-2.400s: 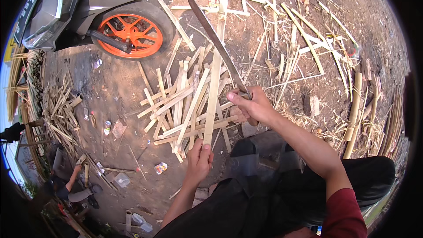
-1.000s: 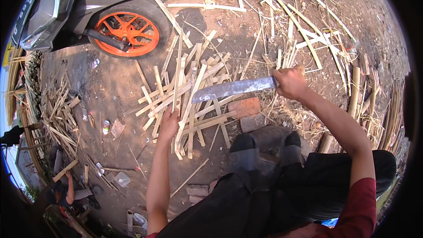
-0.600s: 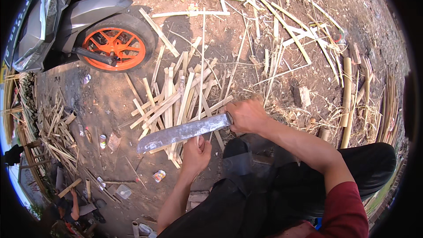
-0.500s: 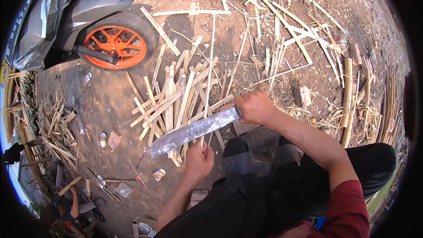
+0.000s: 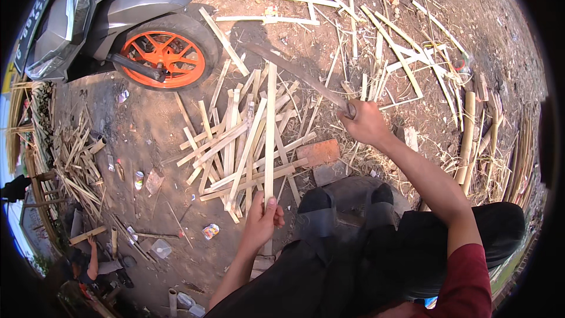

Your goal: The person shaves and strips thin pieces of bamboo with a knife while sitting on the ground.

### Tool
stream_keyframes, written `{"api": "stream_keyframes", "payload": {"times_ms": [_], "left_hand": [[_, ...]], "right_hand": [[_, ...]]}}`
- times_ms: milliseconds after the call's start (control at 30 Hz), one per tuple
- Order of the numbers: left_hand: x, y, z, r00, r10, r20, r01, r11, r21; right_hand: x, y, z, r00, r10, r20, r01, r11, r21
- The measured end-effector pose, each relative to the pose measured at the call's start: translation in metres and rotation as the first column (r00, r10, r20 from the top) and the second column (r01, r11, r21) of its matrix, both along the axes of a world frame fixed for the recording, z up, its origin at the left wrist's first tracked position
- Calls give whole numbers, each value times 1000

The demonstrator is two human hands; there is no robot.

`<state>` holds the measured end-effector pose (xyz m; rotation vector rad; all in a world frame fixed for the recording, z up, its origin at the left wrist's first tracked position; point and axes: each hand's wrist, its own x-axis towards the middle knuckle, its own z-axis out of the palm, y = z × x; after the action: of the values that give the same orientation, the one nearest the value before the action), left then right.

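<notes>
Head view. Holds a pale bamboo strip [image 5: 270,129] in the left hand [image 5: 262,222], grip clamped near the lower end, thumb along the face. Runs from there toward twelve o'clock, in front of a loose strip pile [image 5: 248,147]; cannot tell whether resting on it. From the left hand, at half past one: right hand [image 5: 366,123], grip wrapped firmly round the handle of a long machete [image 5: 300,79]. Points toward ten o'clock, seen nearly edge-on, crossing just beyond the strip's far end. Cannot tell whether touching.

Also from the left hand: orange brick [image 5: 318,152] at one o'clock, feet [image 5: 316,200] between two and three.

On handling, by judgement: best to keep the strip steady and meet it with the blade untwisted. Keep left thumb low, out of the edge's line. Lift clear of the pile, being liable to snag there. Angle any stroke away from the feet.
</notes>
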<state>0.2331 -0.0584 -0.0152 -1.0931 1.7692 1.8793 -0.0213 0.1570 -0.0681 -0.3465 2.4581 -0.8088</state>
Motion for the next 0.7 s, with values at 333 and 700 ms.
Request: {"api": "stream_keyframes", "payload": {"times_ms": [333, 700], "left_hand": [[8, 11, 5, 979, -181, -88, 179, 983, -37], [49, -17, 27, 986, -27, 163, -10, 975, 221]], "right_hand": [[83, -21, 2, 747, 565, -351, -590, 806, 41], [-135, 80, -53, 931, -268, -247, 328, 913, 244]]}}
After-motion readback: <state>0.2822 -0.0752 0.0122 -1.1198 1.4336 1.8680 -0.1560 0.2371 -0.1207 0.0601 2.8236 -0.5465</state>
